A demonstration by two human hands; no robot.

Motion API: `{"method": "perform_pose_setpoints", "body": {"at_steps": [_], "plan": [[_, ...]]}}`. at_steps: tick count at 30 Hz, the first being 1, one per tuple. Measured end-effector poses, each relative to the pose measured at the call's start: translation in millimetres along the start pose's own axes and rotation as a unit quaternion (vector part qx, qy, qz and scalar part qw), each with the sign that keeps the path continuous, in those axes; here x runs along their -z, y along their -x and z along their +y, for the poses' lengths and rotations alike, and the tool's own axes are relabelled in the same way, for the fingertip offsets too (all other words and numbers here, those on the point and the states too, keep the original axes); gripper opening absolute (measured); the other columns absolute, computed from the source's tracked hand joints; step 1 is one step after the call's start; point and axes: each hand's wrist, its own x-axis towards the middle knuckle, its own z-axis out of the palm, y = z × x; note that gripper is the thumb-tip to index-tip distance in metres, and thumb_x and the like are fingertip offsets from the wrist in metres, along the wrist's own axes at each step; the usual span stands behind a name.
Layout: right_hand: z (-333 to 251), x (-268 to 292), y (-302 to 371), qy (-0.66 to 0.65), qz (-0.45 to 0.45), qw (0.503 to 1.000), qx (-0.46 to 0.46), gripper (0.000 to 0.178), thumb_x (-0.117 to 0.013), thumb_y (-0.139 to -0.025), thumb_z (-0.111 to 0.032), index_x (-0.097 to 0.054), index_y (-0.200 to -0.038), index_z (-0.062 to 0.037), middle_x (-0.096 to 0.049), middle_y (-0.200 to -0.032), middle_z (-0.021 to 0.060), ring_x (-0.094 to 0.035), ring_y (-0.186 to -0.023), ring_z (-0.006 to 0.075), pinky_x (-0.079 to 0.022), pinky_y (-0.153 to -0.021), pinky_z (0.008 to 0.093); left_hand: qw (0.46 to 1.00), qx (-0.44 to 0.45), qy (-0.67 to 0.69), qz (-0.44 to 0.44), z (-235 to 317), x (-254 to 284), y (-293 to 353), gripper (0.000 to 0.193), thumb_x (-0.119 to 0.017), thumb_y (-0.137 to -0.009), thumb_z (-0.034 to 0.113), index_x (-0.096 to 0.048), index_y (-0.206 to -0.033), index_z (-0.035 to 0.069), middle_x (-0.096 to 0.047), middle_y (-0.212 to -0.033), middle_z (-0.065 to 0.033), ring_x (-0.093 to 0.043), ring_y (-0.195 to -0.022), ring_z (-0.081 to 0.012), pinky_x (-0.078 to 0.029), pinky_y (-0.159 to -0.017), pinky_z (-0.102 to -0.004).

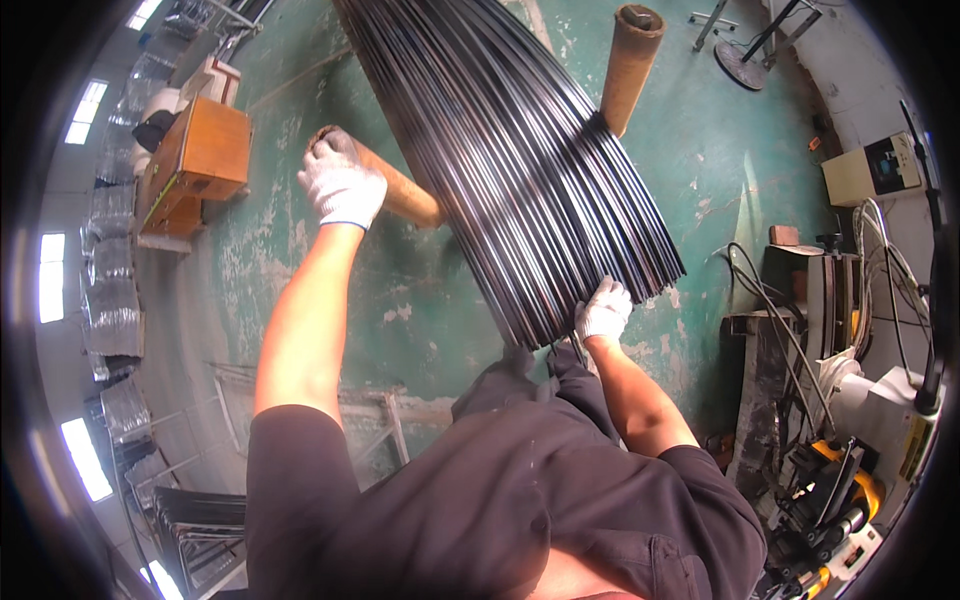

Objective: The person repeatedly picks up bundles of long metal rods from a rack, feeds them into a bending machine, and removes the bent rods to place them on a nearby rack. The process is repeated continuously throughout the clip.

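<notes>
A wide bundle of long, dark, glossy strips (520, 170) stretches from the top of the view toward my body. My left hand (342, 182), in a white knit glove, is closed over the upper end of a brown tube-like post (400, 192) at the bundle's left side. At the near end of the strips, my right hand (604, 310), also gloved in white, grips strip ends with its fingers curled. How many strips it holds is hidden. A second brown post (632, 70) rises along the bundle's right side, its hollow top showing.
Worn green floor (410, 300) lies below. To the left stands an orange-brown wooden cabinet (215, 150). Machinery with cables (850, 400) lines the right, near a beige control box (870, 170). A round-based stand (742, 66) is at the far right. Metal framing (395, 425) sits at lower left.
</notes>
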Motion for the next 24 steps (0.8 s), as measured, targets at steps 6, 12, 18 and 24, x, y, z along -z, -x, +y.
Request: {"method": "perform_pose_setpoints", "body": {"at_steps": [6,12,18,24], "plan": [[-29.7,1.0,12.0,-0.096,0.022,0.988,0.123,0.071,-0.084,-0.079,-0.03,-0.055,-0.138,-0.0045,-0.062,-0.126,0.0174,-0.057,-0.12,0.0412,-0.046,-0.102,0.0547,0.999,-0.003,-0.036,0.019,3.0,-11.0,-3.6,0.073,-0.073,-0.087,0.037,-0.05,-0.15,0.006,-0.057,-0.147,-0.0208,-0.053,-0.14,-0.0377,-0.043,-0.114,-0.0556],[-95.7,10.8,20.8,-0.069,-0.173,0.982,-0.036,0.109,-0.094,-0.073,-0.049,-0.042,-0.152,0.0044,-0.052,-0.14,0.0217,-0.059,-0.123,0.038,-0.053,-0.103,0.0461,0.997,-0.01,-0.055,0.057,0.2,-23.6,-5.2,0.072,-0.07,-0.088,0.038,-0.05,-0.15,0.007,-0.058,-0.145,-0.0216,-0.053,-0.139,-0.0382,-0.044,-0.113,-0.0565],[-104.8,4.5,16.7,-0.049,-0.188,0.98,-0.038,0.095,-0.098,-0.07,-0.038,-0.048,-0.141,0.0004,-0.054,-0.134,0.0215,-0.058,-0.122,0.0401,-0.054,-0.101,0.0484,0.998,-0.008,-0.054,0.04,3.4,-23.6,-8.0,0.072,-0.07,-0.088,0.038,-0.051,-0.149,0.006,-0.057,-0.145,-0.0225,-0.053,-0.138,-0.0395,-0.044,-0.112,-0.0575],[-92.1,-17.7,17.8,-0.052,-0.181,0.982,-0.014,0.07,-0.094,-0.076,-0.038,-0.056,-0.124,-0.0031,-0.062,-0.121,0.0196,-0.062,-0.115,0.0387,-0.054,-0.097,0.0493,0.997,-0.02,-0.045,0.064,0.2,-33.8,-10.0,0.069,-0.069,-0.088,0.038,-0.053,-0.147,0.005,-0.058,-0.143,-0.0229,-0.053,-0.137,-0.0404,-0.043,-0.11,-0.0596]]}}
